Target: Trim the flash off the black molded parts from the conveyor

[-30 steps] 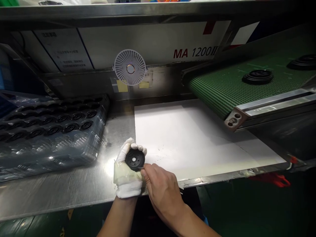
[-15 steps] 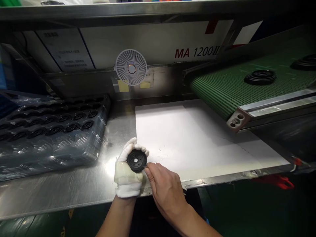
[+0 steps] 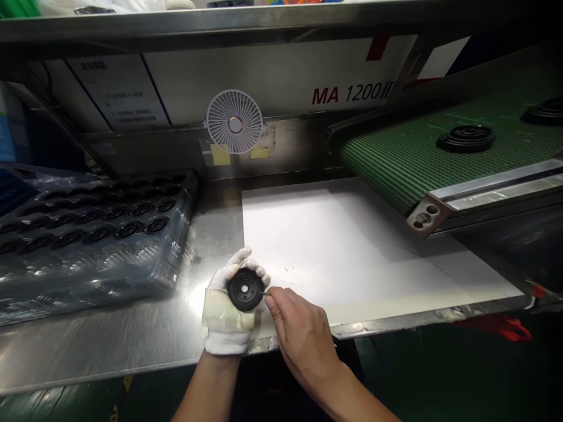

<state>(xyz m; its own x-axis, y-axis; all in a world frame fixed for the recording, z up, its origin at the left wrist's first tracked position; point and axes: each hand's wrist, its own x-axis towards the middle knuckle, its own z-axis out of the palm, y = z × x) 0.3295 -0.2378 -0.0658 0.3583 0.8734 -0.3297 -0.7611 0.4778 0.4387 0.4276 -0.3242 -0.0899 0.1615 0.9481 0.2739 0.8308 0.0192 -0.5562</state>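
Observation:
My left hand (image 3: 231,310), in a white glove with pale tape round the palm and wrist, holds a round black ringed part (image 3: 245,288). The part has a hole at its centre and smaller holes around it, and its face is turned up to me. From the right, my bare right hand (image 3: 303,328) pinches a small thin tool (image 3: 266,293) between thumb and forefinger. The tool's tip meets the right rim of the part; most of it is hidden in the fingers, so its kind cannot be made out.
At left, a stack of clear trays (image 3: 165,264) holds rows of black round parts. A white sheet (image 3: 352,252) covers the metal bench (image 3: 109,334). At right a green conveyor belt (image 3: 396,158) carries black parts (image 3: 467,138). A small fan (image 3: 235,123) stands behind.
Both hands and the black part have shifted very slightly right in view. The tool stays at the part's right rim.

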